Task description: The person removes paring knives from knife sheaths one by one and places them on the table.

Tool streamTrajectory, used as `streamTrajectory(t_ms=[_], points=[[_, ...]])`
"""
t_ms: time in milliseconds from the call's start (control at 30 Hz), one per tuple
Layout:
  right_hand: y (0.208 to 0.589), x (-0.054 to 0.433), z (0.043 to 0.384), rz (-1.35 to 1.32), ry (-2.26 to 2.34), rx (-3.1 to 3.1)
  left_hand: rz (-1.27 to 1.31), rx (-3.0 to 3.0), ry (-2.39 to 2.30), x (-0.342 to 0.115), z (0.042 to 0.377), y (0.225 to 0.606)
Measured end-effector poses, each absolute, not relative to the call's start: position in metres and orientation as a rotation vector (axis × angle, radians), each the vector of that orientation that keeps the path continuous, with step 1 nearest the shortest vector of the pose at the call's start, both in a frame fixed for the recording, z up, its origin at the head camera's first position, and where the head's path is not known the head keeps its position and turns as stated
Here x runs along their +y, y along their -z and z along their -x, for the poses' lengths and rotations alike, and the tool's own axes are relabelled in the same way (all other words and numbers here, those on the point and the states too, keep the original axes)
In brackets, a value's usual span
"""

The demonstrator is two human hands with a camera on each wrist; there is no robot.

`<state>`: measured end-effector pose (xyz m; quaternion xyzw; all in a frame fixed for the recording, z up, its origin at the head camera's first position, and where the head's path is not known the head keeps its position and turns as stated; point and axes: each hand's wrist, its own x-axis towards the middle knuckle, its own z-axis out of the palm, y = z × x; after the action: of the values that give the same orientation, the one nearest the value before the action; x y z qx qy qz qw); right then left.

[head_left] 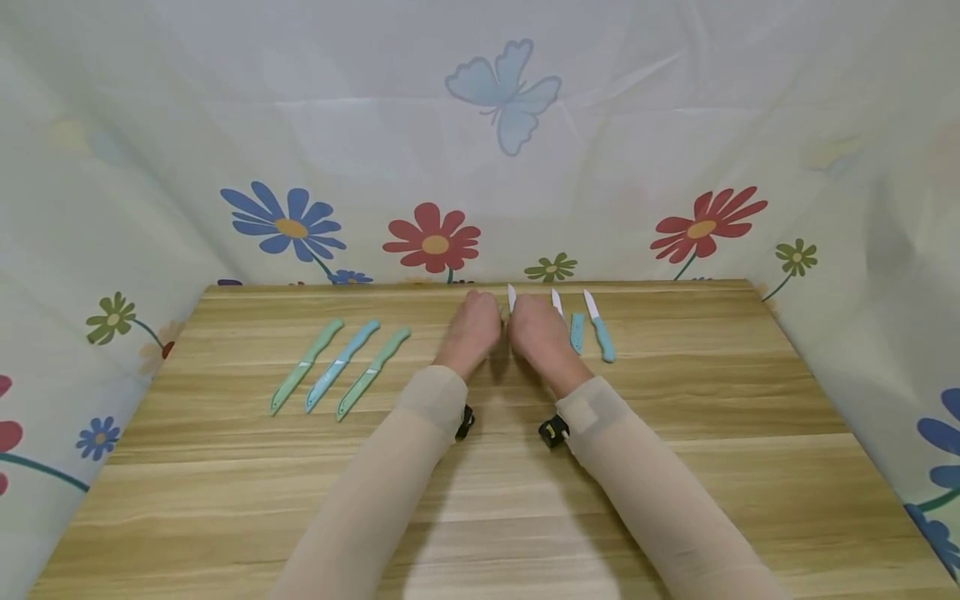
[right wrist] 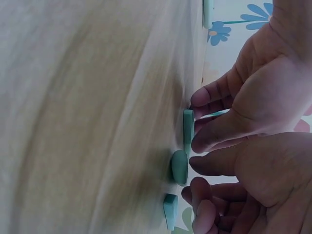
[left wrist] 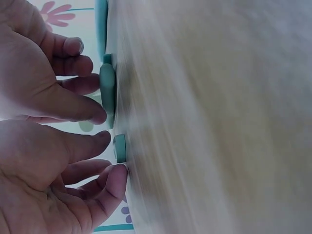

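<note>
At the back of the table my left hand (head_left: 474,327) and right hand (head_left: 542,335) work side by side. In the left wrist view my left thumb and fingertips pinch a green knife sheath (left wrist: 120,148) low at the tabletop. My right thumb and fingers are around the green handle of a small paring knife (right wrist: 180,168). Its white blade (head_left: 512,297) points away toward the back edge. Contact at the fingertips is partly hidden. Right of my hands lie another white blade (head_left: 557,302), a blue sheath (head_left: 577,333) and a blue-handled paring knife (head_left: 600,327).
To the left lie three sheathed knives: a green one (head_left: 306,367), a blue one (head_left: 342,367) and another green one (head_left: 372,374). They slant parallel on the wooden table (head_left: 225,500). A flower-printed curtain (head_left: 600,167) stands behind the table and along both sides.
</note>
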<state>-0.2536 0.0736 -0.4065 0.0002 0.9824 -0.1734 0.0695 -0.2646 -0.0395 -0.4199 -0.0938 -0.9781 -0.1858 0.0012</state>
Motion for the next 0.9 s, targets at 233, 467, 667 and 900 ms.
streamTrajectory(t_ms=[233,467,667,900], points=[[0.406,0.076,0.252,0.026,0.514,3.022,0.236,-3.121,0.605,-0.045,0.262,0.418],[0.399,0.080,0.244,0.121,0.471,3.082,0.247,-3.088,0.540,-0.053,0.250,0.411],[0.392,0.086,0.237,0.247,0.490,3.133,0.247,-3.039,0.435,-0.057,0.235,0.400],[0.385,0.089,0.232,0.426,0.517,3.156,0.262,-2.954,0.367,-0.067,0.213,0.386]])
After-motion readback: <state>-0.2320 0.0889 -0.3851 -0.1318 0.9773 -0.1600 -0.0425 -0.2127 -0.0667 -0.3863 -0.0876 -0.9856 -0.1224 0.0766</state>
